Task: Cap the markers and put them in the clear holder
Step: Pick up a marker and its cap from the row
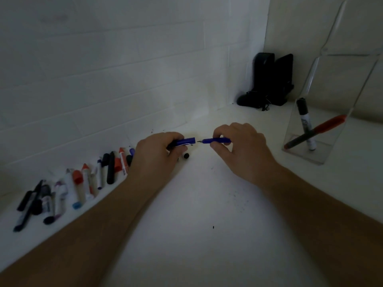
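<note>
Fingers of the left hand (pixel 154 151) pinch a blue cap (pixel 185 141); the right hand (pixel 238 150) pinches a blue pen (pixel 215 140), tip just apart from the cap. Clear holder (pixel 323 112) on the white counter (pixel 196 204) contains a black marker (pixel 304 119) and a red marker (pixel 323 128).

My left hand (pixel 157 152) covers the blue cap's (pixel 185 141) back end; the clear holder (pixel 331 100) runs off the right edge.
</note>
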Motion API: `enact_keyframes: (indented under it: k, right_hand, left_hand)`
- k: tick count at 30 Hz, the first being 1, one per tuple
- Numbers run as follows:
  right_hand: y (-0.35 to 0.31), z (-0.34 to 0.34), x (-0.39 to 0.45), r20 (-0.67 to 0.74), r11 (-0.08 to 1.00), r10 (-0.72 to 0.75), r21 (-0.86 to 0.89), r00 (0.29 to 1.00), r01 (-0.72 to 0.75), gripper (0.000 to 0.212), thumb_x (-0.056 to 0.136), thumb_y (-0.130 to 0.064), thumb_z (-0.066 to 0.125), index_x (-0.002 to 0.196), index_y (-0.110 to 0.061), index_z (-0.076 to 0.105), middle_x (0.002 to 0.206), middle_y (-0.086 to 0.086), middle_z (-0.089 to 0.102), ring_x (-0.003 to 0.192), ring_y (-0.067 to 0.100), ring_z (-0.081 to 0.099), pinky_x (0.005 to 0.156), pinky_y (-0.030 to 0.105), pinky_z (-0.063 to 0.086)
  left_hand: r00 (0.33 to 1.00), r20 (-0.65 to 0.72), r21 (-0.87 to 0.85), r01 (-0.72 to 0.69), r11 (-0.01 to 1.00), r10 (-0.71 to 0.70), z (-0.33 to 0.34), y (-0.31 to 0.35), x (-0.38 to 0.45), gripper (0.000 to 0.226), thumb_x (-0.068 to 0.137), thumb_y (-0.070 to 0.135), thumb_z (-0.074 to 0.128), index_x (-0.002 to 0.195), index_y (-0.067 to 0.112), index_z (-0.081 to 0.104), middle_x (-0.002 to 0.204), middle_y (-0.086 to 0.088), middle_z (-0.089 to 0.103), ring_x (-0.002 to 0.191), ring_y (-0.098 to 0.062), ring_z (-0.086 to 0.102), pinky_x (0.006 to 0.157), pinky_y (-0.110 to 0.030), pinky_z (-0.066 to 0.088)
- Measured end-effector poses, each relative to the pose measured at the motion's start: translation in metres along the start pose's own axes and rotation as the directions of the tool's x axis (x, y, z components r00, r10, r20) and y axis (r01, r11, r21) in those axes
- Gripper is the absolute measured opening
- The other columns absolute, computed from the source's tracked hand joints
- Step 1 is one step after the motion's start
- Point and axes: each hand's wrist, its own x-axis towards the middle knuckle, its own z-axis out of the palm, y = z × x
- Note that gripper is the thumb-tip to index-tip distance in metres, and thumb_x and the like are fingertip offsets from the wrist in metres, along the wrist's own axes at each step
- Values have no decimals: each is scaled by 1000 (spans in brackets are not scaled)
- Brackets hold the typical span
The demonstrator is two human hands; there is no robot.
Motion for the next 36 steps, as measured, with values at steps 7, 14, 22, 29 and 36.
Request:
enact_keyframes:
  k: [7,14,22,29,36]
  right_hand:
    - [-7,2,-2,36,995,-82,-49,996,84,16,98,-48,52,109,-38,59,93,-12,54,89,13,47,79,33,37]
    - [-12,1,0,69,975,-214,71,974,209,21,99,-34,59,114,-25,70,85,-5,64,73,9,52,71,24,40]
    - [-18,-11,0,59,982,-174,89,983,169,22,96,-36,64,112,-24,75,95,-7,73,80,7,60,79,17,45]
    - [-27,-5,-7,68,976,-209,78,976,204,27,100,-27,54,123,-32,66,100,-9,70,88,12,58,83,34,49]
    - [-31,-34,0,151,962,-68,-252,986,105,18,102,-32,50,114,-38,62,86,-8,61,88,14,49,78,34,39]
  left_hand:
    - [995,55,-14,-80,997,81,6,6,-2,7,92,32,66,98,33,70,81,13,66,75,-8,55,70,-19,39]
    - [975,157,-70,-147,987,156,17,3,-7,14,100,37,52,105,26,59,81,8,58,73,-8,50,67,-34,44]
    - [975,168,-57,-139,989,147,15,2,-9,23,101,37,51,98,17,61,75,1,59,68,-16,53,63,-37,44]
    - [970,124,-114,-193,974,207,17,3,-7,24,101,33,51,95,12,60,78,4,54,71,-14,45,62,-33,28]
    - [982,7,-244,-182,952,190,17,11,-12,43,95,24,60,135,25,43,89,12,47,73,-1,44,66,-12,33]
